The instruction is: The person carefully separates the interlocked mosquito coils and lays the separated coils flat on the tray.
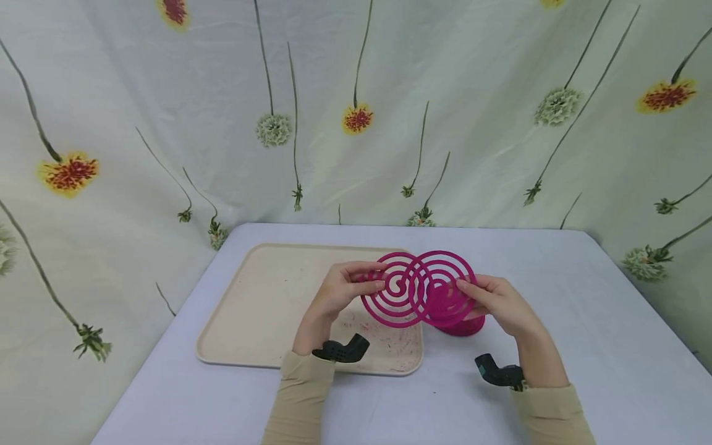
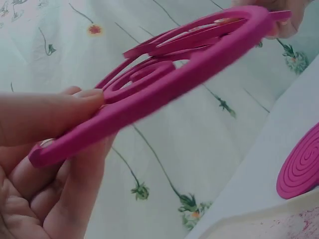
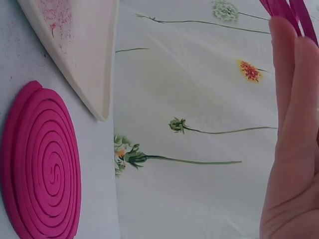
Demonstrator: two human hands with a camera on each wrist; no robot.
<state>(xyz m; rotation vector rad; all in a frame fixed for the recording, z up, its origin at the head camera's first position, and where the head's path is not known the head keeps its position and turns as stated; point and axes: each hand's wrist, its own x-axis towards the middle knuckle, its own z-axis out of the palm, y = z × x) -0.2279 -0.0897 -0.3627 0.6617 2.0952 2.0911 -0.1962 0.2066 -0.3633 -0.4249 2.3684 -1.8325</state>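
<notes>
At the centre of the frame, two hands hold a pair of interlocked pink spiral coils (image 1: 418, 288) above the tabletop (image 1: 556, 296). The left hand (image 1: 340, 289) pinches the left coil's rim between thumb and fingers (image 2: 75, 99); the right hand (image 1: 500, 303) grips the right coil's edge. The coils' long axis runs side to side between the hands. Below them lies a stack of coils (image 3: 42, 164), beside a beige tray (image 1: 261, 309).

Two interlocked pink coils (image 1: 418, 288), one coil stack (image 3: 41, 164), one tray (image 1: 261, 309).
</notes>
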